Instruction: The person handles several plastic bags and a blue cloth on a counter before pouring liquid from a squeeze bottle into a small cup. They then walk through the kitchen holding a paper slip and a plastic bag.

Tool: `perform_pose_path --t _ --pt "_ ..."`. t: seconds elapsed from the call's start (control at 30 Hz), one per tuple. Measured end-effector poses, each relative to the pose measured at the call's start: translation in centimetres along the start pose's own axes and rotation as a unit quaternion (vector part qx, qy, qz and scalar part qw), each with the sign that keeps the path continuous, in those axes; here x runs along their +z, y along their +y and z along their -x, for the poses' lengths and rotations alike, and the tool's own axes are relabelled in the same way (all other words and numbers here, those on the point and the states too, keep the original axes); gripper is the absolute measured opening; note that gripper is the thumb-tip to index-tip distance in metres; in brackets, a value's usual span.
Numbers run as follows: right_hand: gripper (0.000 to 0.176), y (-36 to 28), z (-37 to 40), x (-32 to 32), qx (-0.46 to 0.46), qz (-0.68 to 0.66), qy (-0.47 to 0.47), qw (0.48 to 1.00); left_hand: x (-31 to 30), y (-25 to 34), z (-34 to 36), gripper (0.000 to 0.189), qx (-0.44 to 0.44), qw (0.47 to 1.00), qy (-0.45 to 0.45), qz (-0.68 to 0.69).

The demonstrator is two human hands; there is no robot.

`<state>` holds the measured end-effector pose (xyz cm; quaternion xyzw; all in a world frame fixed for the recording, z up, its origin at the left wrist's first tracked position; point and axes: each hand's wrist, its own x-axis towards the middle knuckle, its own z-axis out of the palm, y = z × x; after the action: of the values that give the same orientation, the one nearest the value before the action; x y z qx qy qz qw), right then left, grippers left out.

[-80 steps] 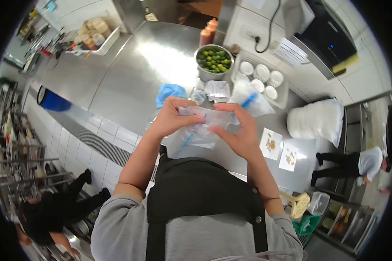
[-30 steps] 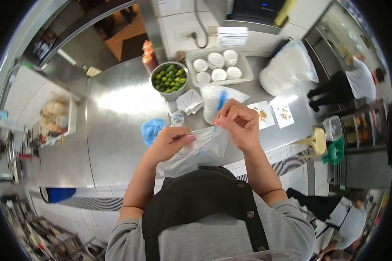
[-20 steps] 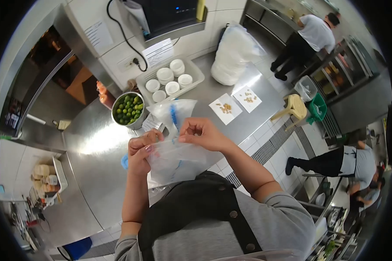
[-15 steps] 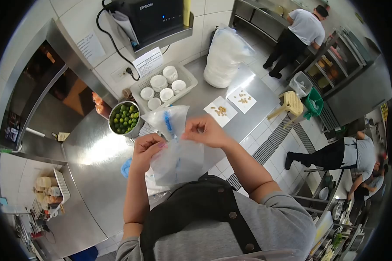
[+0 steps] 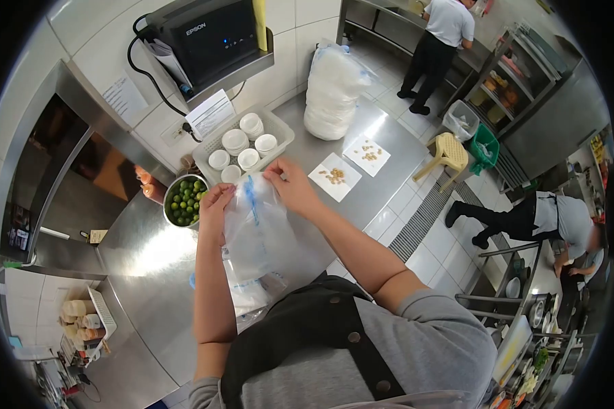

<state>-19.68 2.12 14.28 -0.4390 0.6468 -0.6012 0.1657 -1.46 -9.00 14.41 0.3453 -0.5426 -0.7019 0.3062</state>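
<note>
A clear plastic bag with blue print (image 5: 259, 221) hangs between my hands over the steel counter. My left hand (image 5: 216, 208) pinches its upper left edge, and my right hand (image 5: 290, 185) pinches the upper right edge. Below it, near my apron, lies more clear plastic (image 5: 249, 294). Just beyond my hands stands a pale basket (image 5: 283, 125) of stacked small white cups (image 5: 235, 142). To the left is a metal bowl of green citrus fruit (image 5: 185, 201). Two white squares with small brown pieces (image 5: 334, 176) (image 5: 368, 154) lie to the right.
A tall stack wrapped in plastic (image 5: 331, 95) stands at the counter's back. Above the basket is a black printer (image 5: 208, 37) on a wall shelf. A yellow stool (image 5: 449, 154) is on the floor at right. Several people work farther off, one at the back counter (image 5: 449, 24).
Both hands have moved up towards the cup basket, and the bag now hangs lengthwise from them. The view has shifted. The person at lower right leans differently.
</note>
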Motion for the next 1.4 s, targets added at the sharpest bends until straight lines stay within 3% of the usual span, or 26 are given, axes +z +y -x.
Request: perform_pose_path --t 0.1,0.2,0.3,0.4,0.43,0.63,0.73,0.83,0.9,0.97,1.03,1.1,1.17,1.27,1.37,1.4 --pt "0.016 1.3 -0.3 0.0 0.275 -0.065 -0.115 0.952 -2.9 -5.2 -2.3 0.025 -0.105 0.975 -0.124 0.154" --pt "0.017 8.9 1.2 2.3 0.314 -0.069 -0.137 0.937 -1.5 -10.0 -2.4 0.031 -0.151 0.981 0.046 0.110" --pt "0.014 15.5 3.2 4.6 0.225 -0.066 -0.082 0.969 0.9 -11.0 -0.5 0.036 -0.081 0.992 0.067 0.064" --pt "0.012 16.6 3.9 5.4 0.119 -0.073 -0.024 0.990 0.8 -12.9 -0.6 0.040 -0.025 0.997 0.068 0.028" --pt "0.011 16.4 4.1 5.1 0.133 -0.075 -0.038 0.988 0.3 -13.7 -0.7 0.041 -0.004 0.998 0.063 0.016" --pt "0.013 16.3 3.3 4.5 0.170 0.009 -0.088 0.981 0.8 -13.8 -1.5 0.043 -0.063 0.995 0.080 0.009" --pt "0.014 17.7 3.6 5.0 0.144 0.046 -0.061 0.987 1.2 -13.0 -1.8 0.042 -0.171 0.982 0.083 0.020" --pt "0.015 16.7 4.2 5.3 0.138 0.039 0.027 0.989 0.5 -16.2 -2.6 0.040 0.004 0.991 0.098 -0.094" --pt "0.017 15.9 5.0 5.7 0.128 0.056 0.106 0.985 -0.2 -19.9 -2.6 0.034 0.074 0.983 0.132 -0.100" --pt "0.019 17.2 6.1 5.8 0.060 0.036 0.127 0.989 -1.3 -21.2 -1.3 0.025 0.117 0.961 0.193 -0.163" --pt "0.018 18.4 8.3 5.9 0.068 0.029 0.151 0.986 -1.2 -20.6 0.0 0.017 0.127 0.912 0.272 -0.281" --pt "0.017 17.3 11.0 3.9 0.120 -0.012 0.086 0.989 -0.5 -14.9 3.3 0.029 0.092 0.965 0.233 -0.078" --pt "0.016 16.6 13.9 3.0 0.170 -0.017 0.049 0.984 -3.1 -13.2 5.4 0.044 0.107 0.966 0.231 -0.048" --pt "0.018 12.4 16.4 1.2 0.202 -0.090 -0.131 0.966 -4.8 -9.5 8.7 0.063 0.142 0.961 0.231 0.048" --pt "0.021 7.7 16.0 2.1 -0.044 -0.067 -0.211 0.974 -4.8 -6.3 10.1 0.074 0.195 0.950 0.231 0.074" --pt "0.022 4.4 14.8 2.5 -0.085 -0.057 -0.210 0.972 -4.7 -5.5 10.6 0.076 0.212 0.948 0.229 0.067"
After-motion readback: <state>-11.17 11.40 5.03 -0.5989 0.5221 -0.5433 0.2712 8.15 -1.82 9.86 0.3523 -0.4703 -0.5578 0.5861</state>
